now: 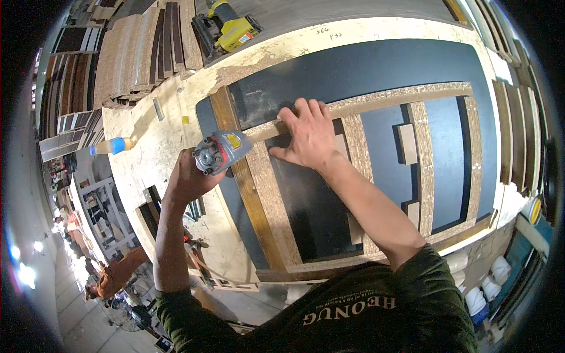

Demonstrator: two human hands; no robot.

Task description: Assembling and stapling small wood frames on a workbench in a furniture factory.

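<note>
My left hand (188, 176) grips a grey nail gun (220, 152) with a yellow label, held against the left rail of a particle-board frame (268, 194). My right hand (307, 132) lies flat, fingers spread, pressing a long particle-board strip (400, 97) where it meets that left rail. The frame lies on a dark panel (365, 67) on the workbench. Short blocks (407, 143) sit between the frame's upright strips.
A yellow and black power tool (231, 29) lies at the bench's far edge. Stacked boards (138, 50) stand at the far left. A glue bottle with a blue cap (115, 145) lies on the bench left of the frame. White tubs (491, 276) stand below right.
</note>
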